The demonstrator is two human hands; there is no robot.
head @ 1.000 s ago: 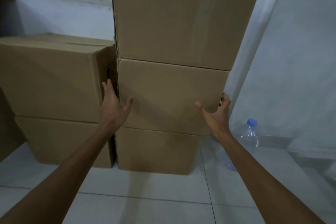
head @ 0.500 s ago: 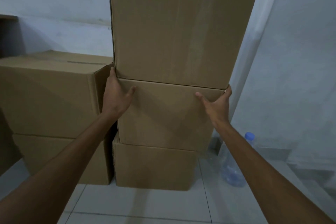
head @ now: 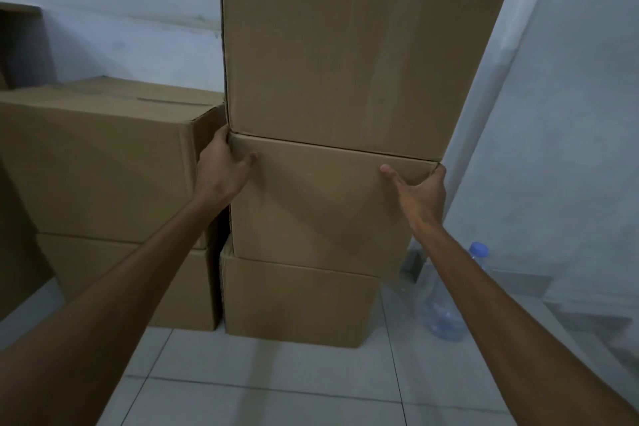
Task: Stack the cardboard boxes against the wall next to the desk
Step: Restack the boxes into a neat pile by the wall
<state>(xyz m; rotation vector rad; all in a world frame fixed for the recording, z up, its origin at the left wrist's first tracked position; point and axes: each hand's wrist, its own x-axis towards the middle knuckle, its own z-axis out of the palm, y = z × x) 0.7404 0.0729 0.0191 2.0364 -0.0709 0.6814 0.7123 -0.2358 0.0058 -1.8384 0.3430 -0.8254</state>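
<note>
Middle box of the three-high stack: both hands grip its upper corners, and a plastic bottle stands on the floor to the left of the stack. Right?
Not quite. The head view shows the plastic bottle on the floor to the right of the stack. The rest holds: the left hand and right hand grip the middle box at its upper corners.

Both bare arms reach forward, the left hand [head: 221, 171] laid against the left side of the middle box [head: 321, 207] with its thumb across the front, the right hand [head: 420, 192] cupping the upper right corner, thumb forward.
</note>
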